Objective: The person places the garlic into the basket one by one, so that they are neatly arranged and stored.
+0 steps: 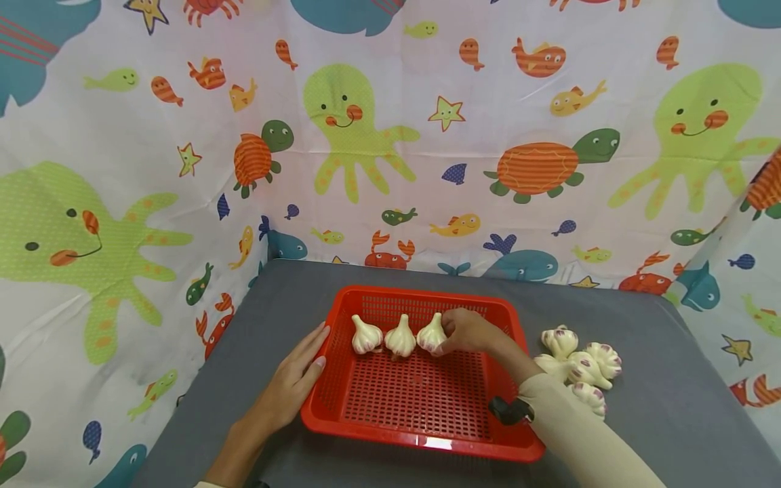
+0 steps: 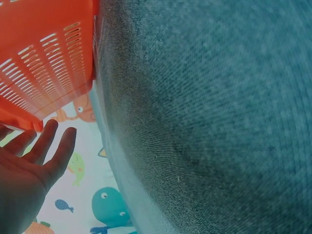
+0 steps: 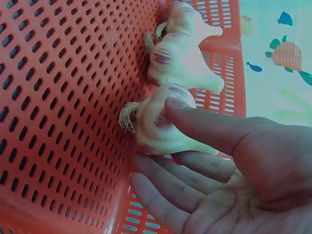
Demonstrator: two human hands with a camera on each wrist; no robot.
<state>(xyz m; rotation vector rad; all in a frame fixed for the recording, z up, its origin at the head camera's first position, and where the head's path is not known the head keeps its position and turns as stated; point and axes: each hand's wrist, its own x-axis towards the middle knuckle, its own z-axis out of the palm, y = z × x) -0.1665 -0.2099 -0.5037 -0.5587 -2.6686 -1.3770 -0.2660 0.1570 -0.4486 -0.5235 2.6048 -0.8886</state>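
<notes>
Garlic bulbs (image 1: 401,339), three in a row, sit toward the far side of the red basket (image 1: 366,431); placing them there seems the step in hand. The right hand (image 1: 468,331) grasps the rightmost bulb (image 1: 430,335); the left hand (image 1: 291,383), fingers extended, touches the rim. The next move probably calls for careful release, then loose bulbs (image 1: 584,369) from the desk (image 1: 653,407).

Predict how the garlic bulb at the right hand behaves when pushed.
The garlic bulb may roll in an arc: round body, narrow neck. Likely stiff: no visible dent where the right hand touches it. Its smooth surface could be slippery.
</notes>
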